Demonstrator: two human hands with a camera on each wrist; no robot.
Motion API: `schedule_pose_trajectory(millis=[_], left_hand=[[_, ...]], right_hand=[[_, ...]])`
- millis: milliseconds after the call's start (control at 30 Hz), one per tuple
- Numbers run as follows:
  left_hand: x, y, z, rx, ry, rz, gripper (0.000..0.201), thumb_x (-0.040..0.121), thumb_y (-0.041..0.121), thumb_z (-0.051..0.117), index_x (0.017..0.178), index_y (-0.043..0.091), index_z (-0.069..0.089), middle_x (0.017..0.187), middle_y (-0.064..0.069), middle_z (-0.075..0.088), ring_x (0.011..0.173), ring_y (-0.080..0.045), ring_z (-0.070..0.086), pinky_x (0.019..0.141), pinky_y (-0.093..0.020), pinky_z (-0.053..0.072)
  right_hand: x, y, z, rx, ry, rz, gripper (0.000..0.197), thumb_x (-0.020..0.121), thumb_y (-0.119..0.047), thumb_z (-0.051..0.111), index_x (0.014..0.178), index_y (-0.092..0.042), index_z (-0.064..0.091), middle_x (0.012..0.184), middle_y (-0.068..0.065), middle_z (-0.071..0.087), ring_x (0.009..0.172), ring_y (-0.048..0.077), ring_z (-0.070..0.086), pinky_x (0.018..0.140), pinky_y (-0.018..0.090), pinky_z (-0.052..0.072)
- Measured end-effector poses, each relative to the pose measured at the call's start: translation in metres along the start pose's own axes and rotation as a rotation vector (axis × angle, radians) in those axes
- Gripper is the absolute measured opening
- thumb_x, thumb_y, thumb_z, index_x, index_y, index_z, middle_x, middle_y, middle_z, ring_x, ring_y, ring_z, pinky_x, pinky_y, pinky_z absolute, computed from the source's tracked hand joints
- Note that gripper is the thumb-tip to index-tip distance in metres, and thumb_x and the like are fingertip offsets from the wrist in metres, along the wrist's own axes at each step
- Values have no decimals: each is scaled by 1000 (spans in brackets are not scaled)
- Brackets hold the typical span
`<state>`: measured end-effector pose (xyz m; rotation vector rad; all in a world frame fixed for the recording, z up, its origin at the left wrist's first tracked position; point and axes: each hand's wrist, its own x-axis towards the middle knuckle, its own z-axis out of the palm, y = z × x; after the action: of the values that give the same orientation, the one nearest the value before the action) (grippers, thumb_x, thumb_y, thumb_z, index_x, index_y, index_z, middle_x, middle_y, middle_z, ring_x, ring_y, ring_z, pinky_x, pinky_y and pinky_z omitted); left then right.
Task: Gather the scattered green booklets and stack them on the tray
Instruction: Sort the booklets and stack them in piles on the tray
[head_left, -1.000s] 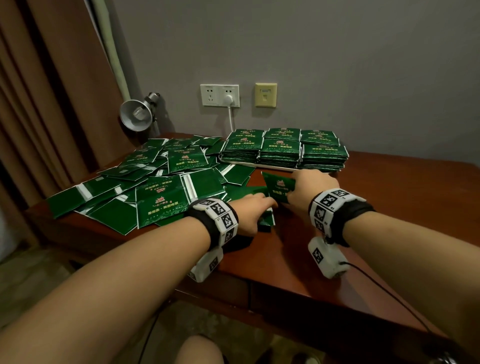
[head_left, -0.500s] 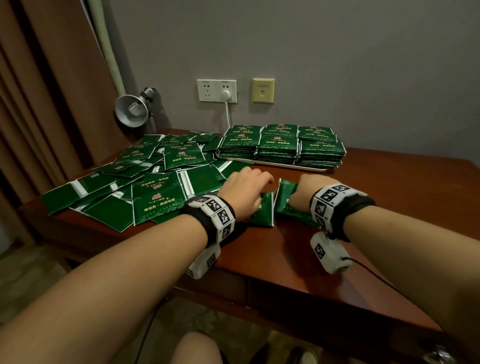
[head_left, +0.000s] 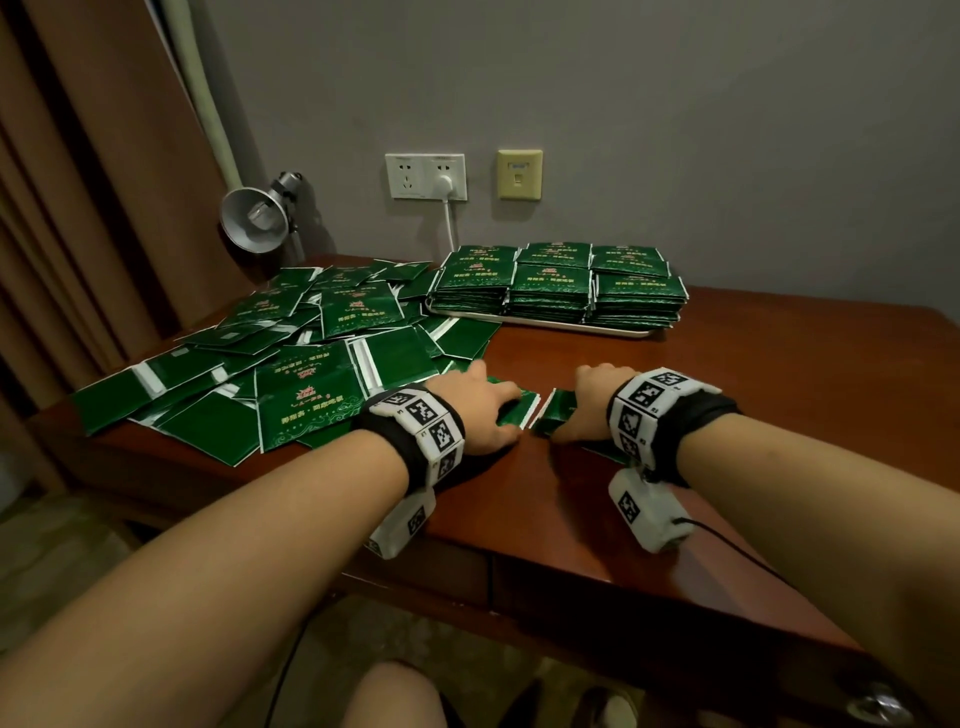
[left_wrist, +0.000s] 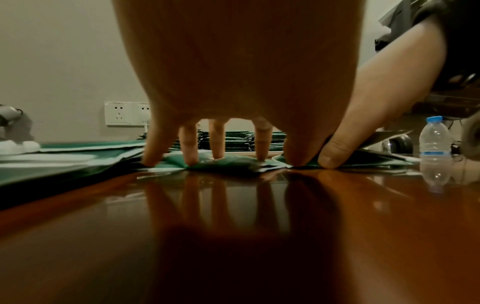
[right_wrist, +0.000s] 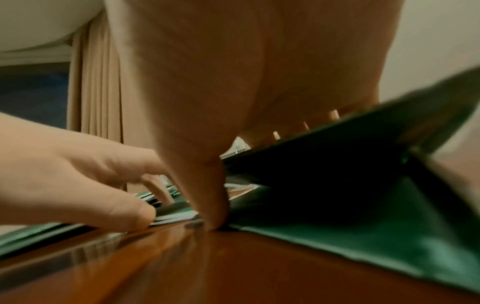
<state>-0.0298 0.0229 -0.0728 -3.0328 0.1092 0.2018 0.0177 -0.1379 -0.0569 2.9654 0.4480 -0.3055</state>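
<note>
Green booklets (head_left: 311, 374) lie scattered over the left half of the wooden table. Neat stacks of them fill the white tray (head_left: 540, 325) at the back. Near the front edge my left hand (head_left: 488, 402) arches over one small green booklet (head_left: 517, 413), and its straight fingertips (left_wrist: 191, 162) press down on that booklet (left_wrist: 226, 164). Just to its right, my right hand (head_left: 587, 400) grips another green booklet (head_left: 558, 410). Its thumb (right_wrist: 215, 216) is at the table, and its fingers lie over the booklet's raised flap (right_wrist: 337, 156).
A silver clamp lamp (head_left: 254, 218) and a plugged-in wall socket (head_left: 426, 176) are behind the pile. A clear water bottle (left_wrist: 435, 148) stands off to the right in the left wrist view. Bare table (head_left: 753, 395) lies right of my hands.
My right hand has brought its booklet down from upright, cover showing, to low on the table. Both hands have drawn slightly nearer to me, the left still on its booklet.
</note>
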Motion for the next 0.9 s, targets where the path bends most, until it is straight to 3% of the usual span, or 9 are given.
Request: schedule_pose_trajectory(millis=[133,233,300,367,467,533,633,700,900], left_hand=[[0,1,0,-202,-58,49,17,88,37,55,100,25,55,122,-7,39,116,-33,40,94,-47,44],[0,2,-1,-263,25,62,17,86,34,55,83,18,56,112,-6,44,114,-30,40,91,-42,43],[1,1,-1,-239,94,35,27,86,46,57,94,20,55,115,-6,43,115,-29,38,91,-43,44],[2,-1,3,-203,55,12,49,85,59,57,124,30,48,129,-8,37,122,-30,36,96,-48,45],[3,-2,5,-189,-78,31,53,89,49,57,138,44,38,141,-6,28,128,-34,32,101,-51,42],[4,-1,4,-226,-79,52,30,87,33,58,116,33,54,132,-5,34,122,-33,37,97,-49,43],[5,-2,2,-223,-62,62,8,84,28,58,85,22,54,122,-4,37,113,-29,40,94,-47,44],[6,-3,4,-221,-14,43,20,84,38,60,86,20,52,120,-5,38,112,-28,43,92,-46,46],[12,-9,12,-214,19,-120,91,72,66,69,137,16,30,134,-13,45,125,-31,40,102,-46,41]], right_hand=[[1,-4,3,22,-4,24,71,73,-62,64,125,-15,50,119,11,50,106,30,54,94,42,48],[3,-6,11,1,23,9,76,72,-60,63,132,-17,44,126,10,45,119,31,46,102,44,41],[5,-4,11,-31,-18,-13,85,68,-69,63,133,-18,43,128,9,45,121,31,44,103,44,40],[5,-3,10,-52,-39,-24,90,66,-75,62,133,-18,44,127,9,46,120,30,45,102,45,41],[4,-2,8,-83,-36,-33,89,64,-79,62,126,-16,50,121,9,48,112,28,49,99,43,44],[3,-1,7,-80,-17,-29,91,63,-80,63,123,-12,51,117,10,53,106,28,53,95,42,47],[-2,0,6,-70,-5,9,97,61,-82,63,124,-10,46,118,11,53,106,28,54,93,39,48],[-1,1,8,-34,9,12,99,58,-81,66,123,-10,43,118,11,52,107,28,54,93,41,47],[-4,4,5,102,30,-13,99,47,-72,81,112,-14,34,104,5,52,95,24,57,85,41,52]])
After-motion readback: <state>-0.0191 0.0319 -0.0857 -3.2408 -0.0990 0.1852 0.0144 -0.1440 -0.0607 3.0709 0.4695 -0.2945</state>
